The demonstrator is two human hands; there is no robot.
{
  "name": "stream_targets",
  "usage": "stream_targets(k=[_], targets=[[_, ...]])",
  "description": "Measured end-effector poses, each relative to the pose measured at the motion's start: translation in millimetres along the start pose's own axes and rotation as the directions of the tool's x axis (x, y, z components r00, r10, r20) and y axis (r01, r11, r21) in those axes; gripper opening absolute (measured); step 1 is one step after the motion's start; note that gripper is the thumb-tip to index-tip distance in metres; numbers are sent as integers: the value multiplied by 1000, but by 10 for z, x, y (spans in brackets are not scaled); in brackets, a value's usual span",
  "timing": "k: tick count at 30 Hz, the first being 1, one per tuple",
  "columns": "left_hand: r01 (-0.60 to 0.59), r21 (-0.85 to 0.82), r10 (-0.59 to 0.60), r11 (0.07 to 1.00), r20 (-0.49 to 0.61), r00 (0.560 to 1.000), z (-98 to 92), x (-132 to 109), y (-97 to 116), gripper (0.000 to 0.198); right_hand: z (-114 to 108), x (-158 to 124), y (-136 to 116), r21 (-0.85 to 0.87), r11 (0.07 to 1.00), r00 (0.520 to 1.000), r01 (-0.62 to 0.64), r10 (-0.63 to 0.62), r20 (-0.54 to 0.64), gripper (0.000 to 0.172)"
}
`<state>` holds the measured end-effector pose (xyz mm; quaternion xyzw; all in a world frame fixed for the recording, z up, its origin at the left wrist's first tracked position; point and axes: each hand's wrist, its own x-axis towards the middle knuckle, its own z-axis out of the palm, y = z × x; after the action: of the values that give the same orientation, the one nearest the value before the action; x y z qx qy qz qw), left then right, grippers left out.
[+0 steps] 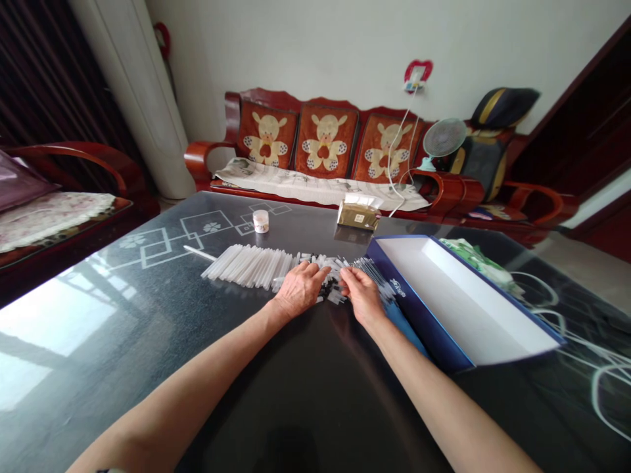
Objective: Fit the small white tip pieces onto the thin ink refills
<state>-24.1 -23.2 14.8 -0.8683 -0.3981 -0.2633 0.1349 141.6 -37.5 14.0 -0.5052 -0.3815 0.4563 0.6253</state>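
Over a pile of small black and clear plastic pieces (336, 297), my left hand (302, 288) is bent with its fingers closed together. My right hand (362, 295) is just right of it, thumb and fingertips pinched at the edge of the same pile. What either hand holds is too small to make out. Left of my left hand lies a row of whitish translucent tubes (251, 266), like pen barrels, side by side. One white tube (199, 253) lies apart at the row's far left. Thin rods (369, 268), like pen refills, lie between my right hand and the box.
A blue box (434, 309) with a white inside stands on the dark glossy table (276, 407) at right. Behind it are a green plastic packet (483, 263) and white cables (599, 374). A small round tub (261, 222) and a tissue pack (358, 214) stand farther back.
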Motion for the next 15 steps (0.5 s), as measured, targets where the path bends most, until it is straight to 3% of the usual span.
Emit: stream_targets(k=[3, 8, 12, 15], targets=[[13, 5, -13, 1000, -31, 999, -22, 88, -13, 38, 68, 61, 8, -232, 958, 985, 171, -167, 36, 30], [96, -1, -96, 995, -66, 993, 8, 72, -21, 34, 161, 111, 88, -367, 833, 910, 414, -387, 149, 27], [134, 5, -133, 991, -89, 987, 77, -38, -80, 35, 130, 49, 82, -451, 636, 779, 626, -477, 408, 27], [144, 8, -143, 989, -94, 985, 83, -78, -141, 36, 70, -4, 51, -479, 493, 687, 727, -514, 514, 30]])
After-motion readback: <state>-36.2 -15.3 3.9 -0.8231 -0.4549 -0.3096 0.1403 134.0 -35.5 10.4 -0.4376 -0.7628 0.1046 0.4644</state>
